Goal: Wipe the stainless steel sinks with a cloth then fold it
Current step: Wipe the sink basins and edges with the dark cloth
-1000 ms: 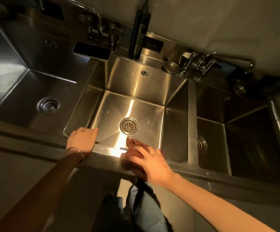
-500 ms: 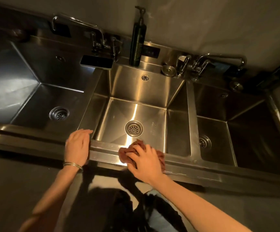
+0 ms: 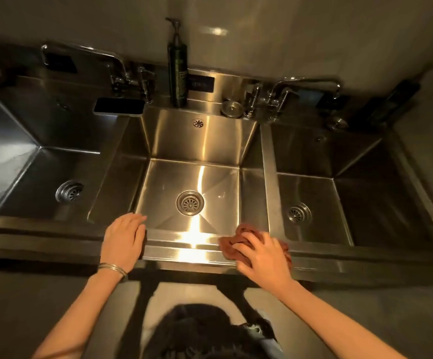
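I am in the wiping step. My right grip (image 3: pixel 264 257) is clenched around the reddish-brown cloth (image 3: pixel 241 235), which is bunched into a wad. I press it onto the front rim (image 3: pixel 184 251), just where the divider (image 3: pixel 267 177) between the middle sink (image 3: pixel 202 141) and the right sink (image 3: pixel 311 151) meets that rim. The cloth lies under my fingers and palm, with folds spilling out on the far and left sides of the grip.

My left grip (image 3: pixel 123 239) is released, fingers flat on the rim at the middle sink's near left corner, holding nothing; I take it for a brace.

Folding is not yet begun, I judge, since the cloth is crumpled. The next move calls for sliding the wad along the rim or down into a basin. It needs steady downward pressure so the cloth does not roll out from under my fingers.
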A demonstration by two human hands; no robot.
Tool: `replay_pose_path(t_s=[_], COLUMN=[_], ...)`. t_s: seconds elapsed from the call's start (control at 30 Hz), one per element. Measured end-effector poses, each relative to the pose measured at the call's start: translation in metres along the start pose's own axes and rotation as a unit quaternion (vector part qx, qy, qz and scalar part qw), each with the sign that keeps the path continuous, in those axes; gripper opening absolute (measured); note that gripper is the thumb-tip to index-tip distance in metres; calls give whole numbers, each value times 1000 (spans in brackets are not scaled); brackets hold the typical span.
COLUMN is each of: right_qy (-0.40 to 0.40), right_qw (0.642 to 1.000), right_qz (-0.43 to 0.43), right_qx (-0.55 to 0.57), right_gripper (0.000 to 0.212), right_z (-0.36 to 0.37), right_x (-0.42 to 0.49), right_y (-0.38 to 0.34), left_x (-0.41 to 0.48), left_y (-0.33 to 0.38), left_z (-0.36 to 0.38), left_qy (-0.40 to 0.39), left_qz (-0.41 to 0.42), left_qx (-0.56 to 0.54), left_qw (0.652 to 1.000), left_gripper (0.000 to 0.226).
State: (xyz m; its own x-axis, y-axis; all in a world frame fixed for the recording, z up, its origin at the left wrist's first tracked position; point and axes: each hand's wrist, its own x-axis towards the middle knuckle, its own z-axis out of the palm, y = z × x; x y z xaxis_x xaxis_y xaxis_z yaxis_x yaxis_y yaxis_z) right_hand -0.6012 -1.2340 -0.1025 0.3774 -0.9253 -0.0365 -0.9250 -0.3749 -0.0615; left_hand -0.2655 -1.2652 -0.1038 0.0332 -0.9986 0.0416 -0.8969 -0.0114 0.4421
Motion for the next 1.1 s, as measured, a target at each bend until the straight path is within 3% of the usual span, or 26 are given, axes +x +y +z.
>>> replay_pose_path(t_s=[0.17,0.3,0.37,0.47,0.6,0.8,0.97,1.03,1.1], right_qy=[22,31,48,47,17,15,-55,-35,-16], right_qw=[981,952,959,987,997,971,912,907,928], right_qz=[187,300,277,151,80,230,404,417,371], right_qx=[-45,-49,-32,-9,5,-58,-48,-47,-37], right_gripper=[39,27,23,27,31,40,38,37,38], right_z=[-10,-18,-16,-13,-19,-23,-40,-43,-39], right_x=[-77,-79,-69,-58,-70,-129,-147,-140,-128], right_y=[117,122,103,78,109,231,291,280,253], left_x=[-4,-10,-12,-14,-21,-27,-29,-29,-28], left_y=[71,137,164,196,226,238,247,254,267], left_z=[39,65,82,103,106,123,127,130,135], left_qy=[-47,-56,-72,-86,-80,-105,-95,-89,-73], left_qz=[86,127,131,140,144,107,76,50,21], left_qx=[21,6,4,14,30,41,40,33,19], left_qw=[995,990,989,986,986,988,992,994,997], left_gripper=[51,45,45,42,37,49,54,40,27])
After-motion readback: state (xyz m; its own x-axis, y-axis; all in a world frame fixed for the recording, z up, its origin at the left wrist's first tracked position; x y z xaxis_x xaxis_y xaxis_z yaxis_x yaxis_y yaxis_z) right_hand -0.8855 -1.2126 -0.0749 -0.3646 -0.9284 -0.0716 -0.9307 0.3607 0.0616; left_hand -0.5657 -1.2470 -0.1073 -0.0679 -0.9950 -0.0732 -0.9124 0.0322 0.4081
